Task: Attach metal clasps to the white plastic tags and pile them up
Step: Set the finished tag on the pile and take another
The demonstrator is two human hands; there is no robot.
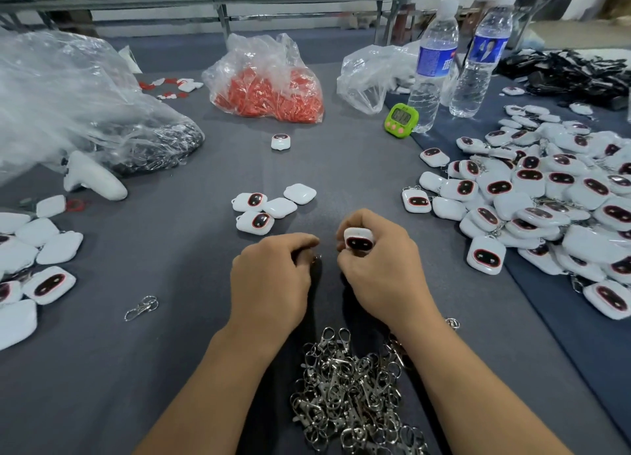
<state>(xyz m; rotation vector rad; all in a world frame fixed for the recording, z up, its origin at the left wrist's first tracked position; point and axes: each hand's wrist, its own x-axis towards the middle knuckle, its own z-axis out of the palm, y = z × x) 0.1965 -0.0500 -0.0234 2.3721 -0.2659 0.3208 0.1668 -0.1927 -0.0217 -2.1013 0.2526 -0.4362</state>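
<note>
Tag (358,242) of white plastic, a rounded square with a dark oval face rimmed in red, sits pinched in the curled fingers of the right hand (379,270), low over the desk (170,352). Beside it, the left hand (269,277) pinches a mostly hidden metal clasp (316,257). A heap of tags (546,209) lies at right.

No text reads clearly. Timer (401,120), 1 o'clock: dark digits on the display, too blurred to read. Bottle (434,62) just beside it: blue label, white characters, illegible. Second bottle (484,52), 2 o'clock: blue label, print illegible.
</note>
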